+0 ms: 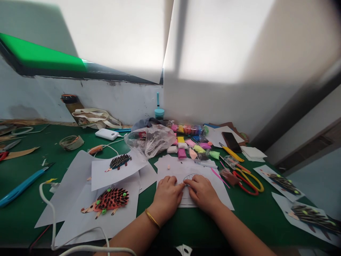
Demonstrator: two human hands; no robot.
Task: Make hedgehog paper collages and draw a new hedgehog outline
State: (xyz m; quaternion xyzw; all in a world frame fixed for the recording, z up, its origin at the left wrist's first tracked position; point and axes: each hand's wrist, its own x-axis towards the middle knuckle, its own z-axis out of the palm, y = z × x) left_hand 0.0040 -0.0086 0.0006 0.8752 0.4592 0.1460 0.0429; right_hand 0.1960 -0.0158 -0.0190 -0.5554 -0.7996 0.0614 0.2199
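My left hand (167, 195), with a gold bangle at the wrist, rests on a stack of white paper (218, 193) with its fingers curled and drawn together. Beside it my right hand (204, 193) bends its fingers over the same sheet. The fingertips of both hands meet at the edge of a line drawing (190, 176), partly covered by my right hand. What they may hold between them is too small or hidden to make out. A small peach-coloured lump (168, 167) lies on the paper, just beyond my left fingers.
Several coloured clay packets (182, 153) lie behind the paper, near a plastic bag (153, 140). Scissors (247, 181) and a phone (231, 142) are at right. Hedgehog pictures (112, 202) lie on both sides. A white cable (53, 220) crosses the left front; a blue utility knife (23, 185) lies beyond it.
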